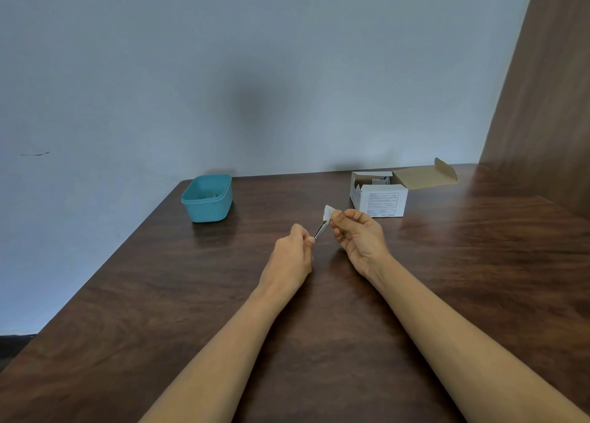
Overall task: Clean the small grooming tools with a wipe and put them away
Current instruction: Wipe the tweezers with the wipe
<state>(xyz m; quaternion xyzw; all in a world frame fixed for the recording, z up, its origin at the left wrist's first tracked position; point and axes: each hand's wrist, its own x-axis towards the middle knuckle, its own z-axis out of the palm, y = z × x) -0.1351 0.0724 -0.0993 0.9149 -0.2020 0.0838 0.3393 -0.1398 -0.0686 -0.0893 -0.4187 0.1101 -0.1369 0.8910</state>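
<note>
Left hand (pixel 293 250) pinches tweezers (pixel 321 228), right hand (pixel 359 234) pinches wipe (pixel 329 212); teal tub (pixel 207 200) perhaps holds a tool (pixel 212 195).

— What on the worktop (pixel 191 295) could block you?
— Two things, both by the far edge. A teal tub (pixel 207 204) sits near the far left corner, open on top. A white carton (pixel 378 196) sits right of the middle, its flap (pixel 424 175) thrown back toward the far right corner.
— Between them?
— Bare wood, room for either grip to pass.
— And your own grips?
— My left grip (pixel 295 247), pinching tweezers (pixel 321 229), and my right grip (pixel 357 234), pinching a wipe (pixel 329 212), crowd each other just short of the carton.
— The sides?
— Open wood flanks both forearms. A wooden panel (pixel 542 87) rises at the far right corner, and the wall (pixel 223 55) closes the far edge.
</note>
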